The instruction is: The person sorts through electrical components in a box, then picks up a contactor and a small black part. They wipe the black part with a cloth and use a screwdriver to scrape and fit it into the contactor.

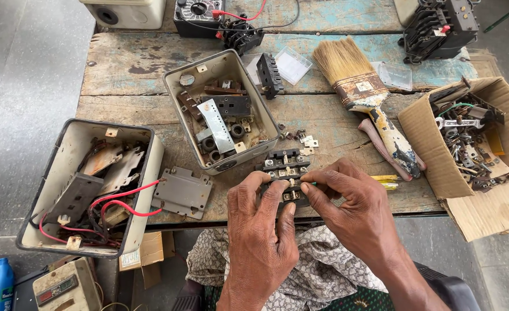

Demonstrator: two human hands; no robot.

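Down at the near edge of the desk (127,69), left hand (260,230) and right hand (352,201) both closed on a black contact block (283,173), fingers wrapped about its lower half, right fingertips (309,183) pressed to its side. Block held just over the desk edge, brass terminals up, upper half showing between the hands. Just behind it, a grey box (222,109) open, full of loose parts and a metal strip. Small screws (300,138) scattered between box and block. Left of the hands, a grey plate (182,193) flat on the wood, touching a second open box (87,187) with red wires inside. Right of the hands, a worn paintbrush (369,98) lying slantwise, a yellow-handled tool (388,182) near its handle end, a cardboard box (473,144) of metal bits beyond. Far back, a meter (198,16) with a red lead. Patterned cloth (318,265) below the hands.
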